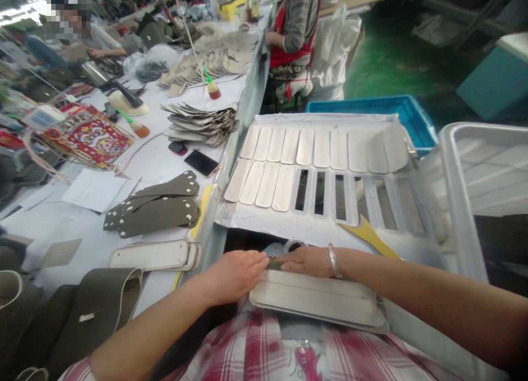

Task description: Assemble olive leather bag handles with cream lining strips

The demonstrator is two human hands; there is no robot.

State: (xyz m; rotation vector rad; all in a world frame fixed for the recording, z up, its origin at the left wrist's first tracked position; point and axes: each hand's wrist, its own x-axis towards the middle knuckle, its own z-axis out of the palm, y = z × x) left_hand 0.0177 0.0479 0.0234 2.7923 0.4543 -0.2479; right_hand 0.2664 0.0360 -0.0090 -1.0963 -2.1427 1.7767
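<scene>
My left hand (241,272) and my right hand (307,261) meet in front of my body, with a narrow olive-coloured piece (275,264) showing between their fingertips. The fingers of both are pressed together on that piece, and most of it is hidden under them. A bracelet circles my right wrist. Just below the hands, a small stack of long cream panels with rounded ends (317,298) lies near my lap. Beyond them stands a white slotted rack (264,222) bearing two rows of similar cream panels (305,145). A yellow forked tool (369,237) lies at the rack's near edge.
On the left table are cream panels (150,255), olive cut pieces (159,216), a phone (202,163), piled pieces (202,125) and glue bottles (139,129). A white plastic basket (462,166) stands right, a blue crate (371,105) behind the rack. Co-workers (295,29) sit farther back.
</scene>
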